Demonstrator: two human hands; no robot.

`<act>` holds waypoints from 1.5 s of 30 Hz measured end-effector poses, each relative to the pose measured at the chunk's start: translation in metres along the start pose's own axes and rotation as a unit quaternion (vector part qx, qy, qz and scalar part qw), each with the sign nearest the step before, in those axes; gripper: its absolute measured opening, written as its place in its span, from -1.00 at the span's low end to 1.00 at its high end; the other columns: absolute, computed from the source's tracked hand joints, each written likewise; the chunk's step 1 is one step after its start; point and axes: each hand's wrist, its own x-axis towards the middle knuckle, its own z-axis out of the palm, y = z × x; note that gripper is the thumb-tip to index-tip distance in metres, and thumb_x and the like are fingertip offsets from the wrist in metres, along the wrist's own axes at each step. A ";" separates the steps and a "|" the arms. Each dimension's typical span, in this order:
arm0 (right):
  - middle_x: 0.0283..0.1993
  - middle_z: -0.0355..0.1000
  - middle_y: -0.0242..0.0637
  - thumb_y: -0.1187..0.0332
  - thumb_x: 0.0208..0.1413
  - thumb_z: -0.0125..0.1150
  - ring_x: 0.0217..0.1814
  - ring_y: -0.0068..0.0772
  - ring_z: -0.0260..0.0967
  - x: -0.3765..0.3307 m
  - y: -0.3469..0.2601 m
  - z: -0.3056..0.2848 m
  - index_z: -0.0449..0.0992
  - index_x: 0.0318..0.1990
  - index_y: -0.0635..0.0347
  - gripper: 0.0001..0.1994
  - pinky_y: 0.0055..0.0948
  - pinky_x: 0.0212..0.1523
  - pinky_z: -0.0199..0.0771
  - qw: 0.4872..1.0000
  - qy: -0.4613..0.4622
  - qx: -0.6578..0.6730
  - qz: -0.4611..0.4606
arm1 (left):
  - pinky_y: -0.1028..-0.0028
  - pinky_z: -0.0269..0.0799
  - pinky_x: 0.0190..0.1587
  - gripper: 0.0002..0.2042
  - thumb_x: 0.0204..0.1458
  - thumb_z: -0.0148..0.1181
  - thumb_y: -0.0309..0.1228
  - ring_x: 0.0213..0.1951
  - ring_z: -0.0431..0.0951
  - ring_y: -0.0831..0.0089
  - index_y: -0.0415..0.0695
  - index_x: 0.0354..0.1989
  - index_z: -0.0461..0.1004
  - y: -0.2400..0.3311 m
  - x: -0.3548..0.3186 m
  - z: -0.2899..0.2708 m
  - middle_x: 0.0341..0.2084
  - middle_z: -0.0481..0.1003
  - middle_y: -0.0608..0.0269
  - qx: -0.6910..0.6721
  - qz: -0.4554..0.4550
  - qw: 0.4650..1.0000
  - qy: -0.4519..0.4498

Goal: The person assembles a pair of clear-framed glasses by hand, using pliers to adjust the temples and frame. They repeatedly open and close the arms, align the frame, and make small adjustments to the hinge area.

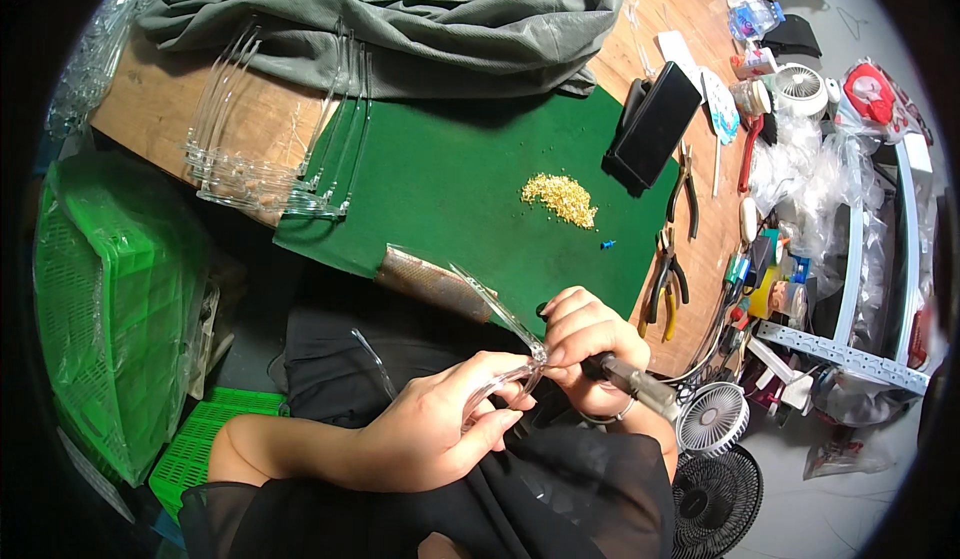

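My left hand (435,424) is closed on a clear plastic eyeglass frame (510,317) above my lap. One of its temples points up and away over the green mat's near edge; another clear temple sticks out to the left of the hand. My right hand (600,349) grips a barrel-shaped black and silver tool (645,391), its fingertips meeting the frame near the hinge. The tool's working end is hidden by the fingers. Beyond the hands, a heap of tiny gold-coloured metal parts (562,199) lies on the green mat (430,179), with a small blue piece (608,245) beside it.
Several clear eyeglass frames (265,184) stand in a row at the left, temples upward. A grey cloth (400,29) covers the far side. Pliers (662,279) and a black phone-like device (655,124) lie rightward. Green crates (120,309) stand left; fans (712,419) are at right.
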 end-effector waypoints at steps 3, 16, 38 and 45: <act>-0.43 0.45 -0.29 0.47 -0.08 0.34 -0.43 -0.36 0.35 0.000 -0.002 -0.002 0.46 -0.39 0.21 -0.86 -0.43 -0.36 0.34 1.000 -0.005 0.009 0.010 | 0.59 0.47 -0.36 -0.61 0.09 0.00 -0.60 -0.46 0.50 0.60 -0.25 0.11 0.14 0.002 0.000 0.001 -0.26 0.46 0.14 -0.004 -0.006 1.000 -0.002; -0.28 0.37 -0.33 0.32 0.17 0.07 -0.20 -0.57 0.28 -0.016 -0.047 -0.025 0.38 -0.17 0.30 -0.79 -0.53 -0.13 0.31 0.854 -0.129 0.102 0.493 | 0.66 0.44 -0.29 -0.62 0.09 0.03 -0.59 -0.38 0.47 0.66 -0.34 0.09 0.16 0.005 -0.003 -0.002 -0.24 0.41 0.18 -0.172 -0.085 0.981 0.007; -0.51 0.36 -0.24 0.12 0.18 0.04 -0.46 -0.39 0.33 -0.005 -0.063 -0.025 0.39 -0.26 0.24 -0.69 -0.40 -0.38 0.33 0.805 -0.284 0.017 0.520 | 0.66 0.43 -0.30 -0.76 0.10 0.01 -0.59 -0.38 0.46 0.66 -0.35 -0.06 0.24 0.005 0.002 0.003 -0.32 0.39 0.27 -0.168 -0.101 0.981 0.012; -0.54 0.36 -0.21 0.09 0.18 0.04 -0.49 -0.38 0.32 -0.005 -0.062 -0.026 0.39 -0.27 0.26 -0.66 -0.40 -0.43 0.31 0.796 -0.292 0.021 0.529 | 0.65 0.44 -0.34 -0.74 0.08 0.01 -0.60 -0.44 0.46 0.66 -0.34 -0.05 0.24 0.002 0.001 0.006 -0.36 0.40 0.28 -0.120 -0.090 0.988 0.034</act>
